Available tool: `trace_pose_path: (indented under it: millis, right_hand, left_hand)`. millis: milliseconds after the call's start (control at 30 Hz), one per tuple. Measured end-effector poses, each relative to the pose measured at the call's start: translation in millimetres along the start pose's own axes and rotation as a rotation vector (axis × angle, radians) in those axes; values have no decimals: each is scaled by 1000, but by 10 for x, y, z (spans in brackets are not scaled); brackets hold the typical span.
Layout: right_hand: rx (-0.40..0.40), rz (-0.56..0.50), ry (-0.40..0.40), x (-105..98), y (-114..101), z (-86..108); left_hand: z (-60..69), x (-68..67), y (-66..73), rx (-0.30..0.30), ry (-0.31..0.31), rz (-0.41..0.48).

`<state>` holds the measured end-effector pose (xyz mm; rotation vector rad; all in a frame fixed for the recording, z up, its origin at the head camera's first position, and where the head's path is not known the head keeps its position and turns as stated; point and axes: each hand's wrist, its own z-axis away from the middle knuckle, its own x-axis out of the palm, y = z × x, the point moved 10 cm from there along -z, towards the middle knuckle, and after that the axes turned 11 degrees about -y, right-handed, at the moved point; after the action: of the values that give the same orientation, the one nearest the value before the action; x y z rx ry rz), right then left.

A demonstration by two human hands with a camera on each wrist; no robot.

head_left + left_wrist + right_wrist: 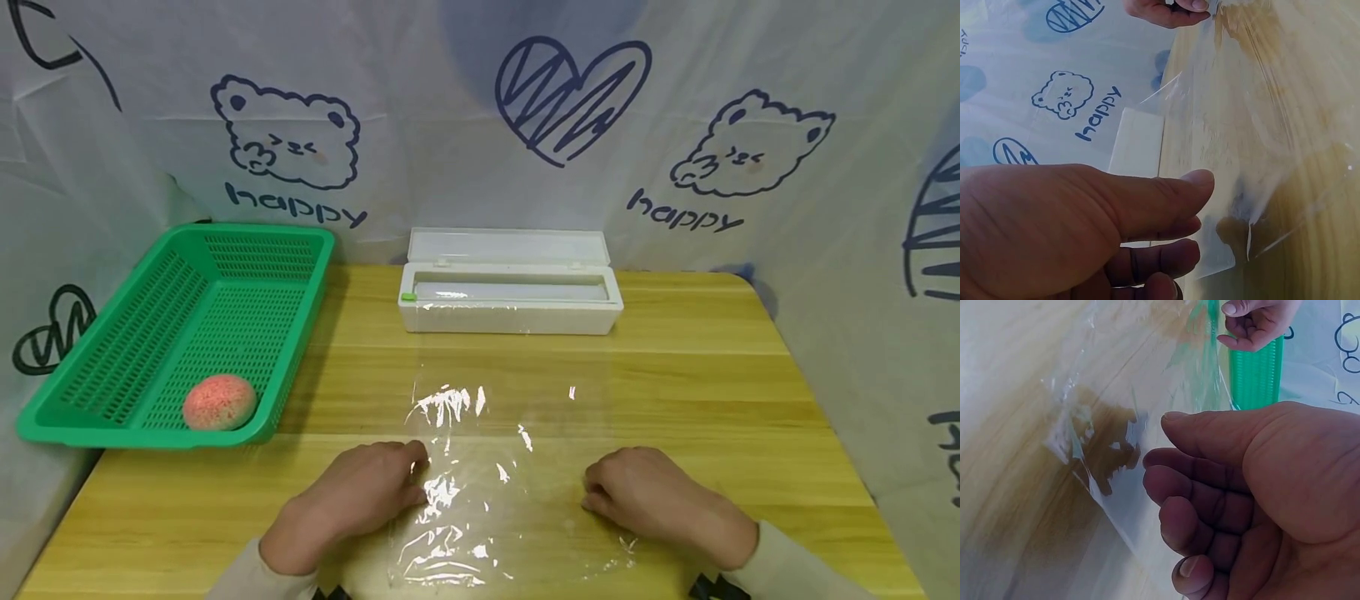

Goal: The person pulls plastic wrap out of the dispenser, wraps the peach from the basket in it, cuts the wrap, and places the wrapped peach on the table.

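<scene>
A sheet of clear cling film (495, 475) runs from a white cling film box (510, 321) toward me over the wooden table. Its surface is wrinkled and shiny, mostly on the left. At the film's left edge is my left hand (352, 496), thumb and forefinger spread slightly with a gap between them. My right hand (648, 500) is by the right edge, its fingers loosely bent. In the right wrist view the thumb (1210, 431) stands apart from the fingers, and no film shows pinched there. Whether either hand lightly touches the film is hard to tell.
A green plastic basket (300, 333) stands at the left with a pink speckled oval object (220, 402) in it. The box's lid (510, 247) is raised, and a green tab (408, 297) sits at its left end. White cloth with drawings surrounds the table (712, 400).
</scene>
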<state>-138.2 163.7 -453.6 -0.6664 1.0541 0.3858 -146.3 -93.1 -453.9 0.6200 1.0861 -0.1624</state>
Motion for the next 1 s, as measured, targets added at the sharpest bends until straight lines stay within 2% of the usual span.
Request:
trace_pose_path:
  millis: [167, 400, 733, 1000]
  right_hand:
    - [1, -34, -30, 17, 14, -7]
    - [-6, -10, -14, 20, 7, -13]
    - [-2, -53, -49, 40, 36, -22]
    - [3, -56, -42, 36, 41, -32]
  left_hand:
    - [0, -7, -12, -3, -1, 4]
    - [-6, -8, -15, -11, -7, 4]
    - [-7, -8, -36, -11, -5, 8]
    - [-13, -32, -58, -28, -1, 15]
